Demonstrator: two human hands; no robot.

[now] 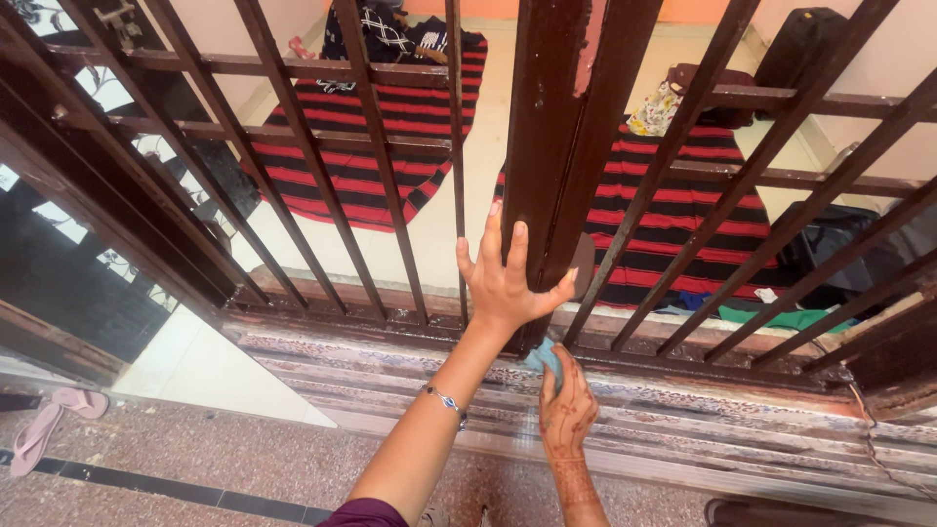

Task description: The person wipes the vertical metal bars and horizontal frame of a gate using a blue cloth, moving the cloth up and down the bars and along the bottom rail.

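Observation:
My left hand (508, 283) is pressed flat, fingers spread, against the thick brown central post (551, 127) of a barred metal gate. A thin bracelet (446, 400) sits on that wrist. Just below, my right hand (566, 410), with dark patterned markings on its back, grips a small blue cloth (540, 356). The cloth is held against the foot of the post, where it meets the gate's bottom rail (683, 356). Most of the cloth is hidden under my fingers.
Slanted brown bars (376, 156) run on both sides of the post. Behind them lie red-and-black striped mats (390, 127) on a pale floor, dark bags (830, 244) and green cloth (781, 317). A worn stone threshold (390, 376) lies in front; pink sandals (49, 420) rest at left.

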